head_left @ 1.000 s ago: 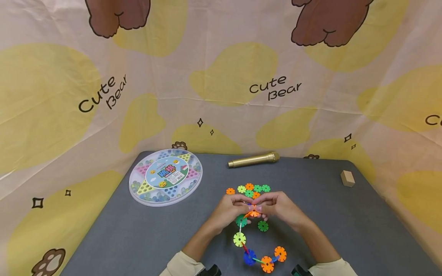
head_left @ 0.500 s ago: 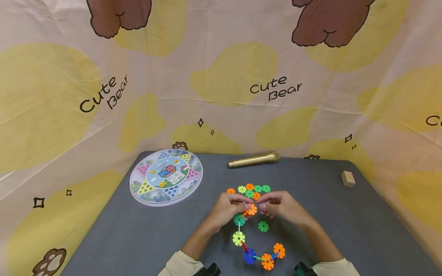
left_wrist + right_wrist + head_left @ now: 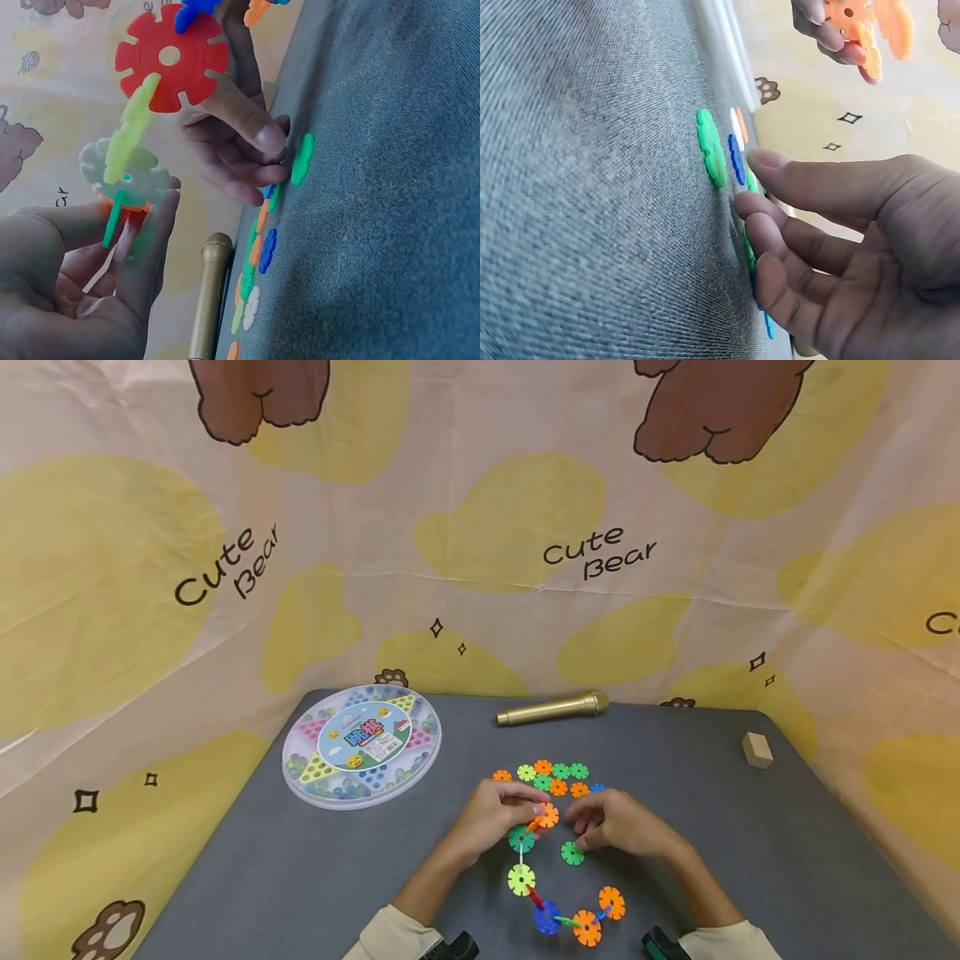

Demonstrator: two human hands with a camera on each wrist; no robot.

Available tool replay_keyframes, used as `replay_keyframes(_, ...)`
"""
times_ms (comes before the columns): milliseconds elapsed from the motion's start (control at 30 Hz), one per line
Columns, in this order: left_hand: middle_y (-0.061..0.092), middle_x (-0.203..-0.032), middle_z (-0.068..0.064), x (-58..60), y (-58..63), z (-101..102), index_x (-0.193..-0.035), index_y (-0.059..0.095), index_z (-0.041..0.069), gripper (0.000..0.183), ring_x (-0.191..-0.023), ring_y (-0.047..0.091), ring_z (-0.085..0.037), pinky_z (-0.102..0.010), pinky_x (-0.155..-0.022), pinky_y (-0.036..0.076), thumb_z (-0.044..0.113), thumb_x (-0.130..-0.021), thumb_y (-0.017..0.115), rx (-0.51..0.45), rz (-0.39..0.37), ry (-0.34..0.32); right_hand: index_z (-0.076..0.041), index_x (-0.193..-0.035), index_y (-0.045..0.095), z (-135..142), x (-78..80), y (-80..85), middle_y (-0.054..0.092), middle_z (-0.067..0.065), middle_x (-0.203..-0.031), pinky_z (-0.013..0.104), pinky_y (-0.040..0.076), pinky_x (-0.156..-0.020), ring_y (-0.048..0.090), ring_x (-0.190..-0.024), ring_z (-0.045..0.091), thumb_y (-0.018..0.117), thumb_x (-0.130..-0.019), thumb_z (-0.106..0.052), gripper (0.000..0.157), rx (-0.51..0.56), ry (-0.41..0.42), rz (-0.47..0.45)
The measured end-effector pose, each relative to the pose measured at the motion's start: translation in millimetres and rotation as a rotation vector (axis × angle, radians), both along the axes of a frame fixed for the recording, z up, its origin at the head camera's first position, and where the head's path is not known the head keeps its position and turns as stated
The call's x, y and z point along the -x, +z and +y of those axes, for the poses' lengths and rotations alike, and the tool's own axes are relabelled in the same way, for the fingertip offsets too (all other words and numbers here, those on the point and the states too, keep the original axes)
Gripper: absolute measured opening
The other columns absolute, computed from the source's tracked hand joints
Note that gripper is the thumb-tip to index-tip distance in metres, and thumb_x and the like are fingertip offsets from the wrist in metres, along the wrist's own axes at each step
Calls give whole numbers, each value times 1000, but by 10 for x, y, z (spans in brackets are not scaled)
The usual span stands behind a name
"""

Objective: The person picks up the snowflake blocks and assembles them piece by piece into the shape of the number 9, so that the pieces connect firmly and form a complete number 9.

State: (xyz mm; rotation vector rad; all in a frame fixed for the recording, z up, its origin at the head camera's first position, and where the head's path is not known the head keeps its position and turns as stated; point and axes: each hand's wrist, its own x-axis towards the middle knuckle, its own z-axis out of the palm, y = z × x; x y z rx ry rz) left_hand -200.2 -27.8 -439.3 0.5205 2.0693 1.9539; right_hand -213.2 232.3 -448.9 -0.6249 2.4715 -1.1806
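My left hand (image 3: 489,817) pinches an orange notched plastic disc (image 3: 548,815) at the upper end of a chain of linked snowflake discs. The chain curves down through a teal disc (image 3: 521,839), a yellow-green disc (image 3: 521,880) and a blue disc (image 3: 547,917) to an orange disc (image 3: 611,902). Close by a loose green disc (image 3: 572,853) lying flat on the table is my right hand (image 3: 626,822). Its fingers are loosely bent with nothing between them; the right wrist view shows a gap between the thumb and that green disc (image 3: 711,148).
Beyond the hands, several loose discs (image 3: 542,767) lie in a cluster on the grey table (image 3: 450,735). At the back are a gold microphone (image 3: 552,708) and a round marble board game (image 3: 362,747). A wooden block (image 3: 757,750) sits at the far right.
Both hands were at the orange disc. My right hand has come away from it, moving right and down to the loose green disc. The left hand keeps its pinch.
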Motion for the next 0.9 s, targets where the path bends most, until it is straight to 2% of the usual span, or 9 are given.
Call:
replay_keyframes(333, 80, -106, -14, 1, -11, -1, -113, 80, -3, 21, -84, 72, -9, -20, -75, 57, 10, -97, 76, 1, -2, -9, -12, -102, 81, -34, -12, -29, 66, 0, -84, 25, 50, -67, 59, -77, 14, 91, -79, -9, 25, -78, 53, 33)
replay_keyframes(667, 80, -103, -17, -8, -9, 15, -110, 81, -1, 19, -79, 72, -7, -19, -71, 55, 11, -95, 77, -3, -10, -5, -12, -89, 74, -28, -23, -31, 65, -2, -78, 26, 52, -64, 60, -70, 14, 90, -82, -8, 18, -60, 64, 9)
replay_keyframes(900, 81, -101, -15, -13, -12, 14, -111, 81, -3, 21, -78, 73, -8, -19, -69, 55, 11, -95, 77, -5, -28, -6, -11, -98, 78, -11, -9, 19, 69, -1, -82, 25, 51, -64, 59, -71, 11, 84, -90, -11, 9, -7, 40, 25)
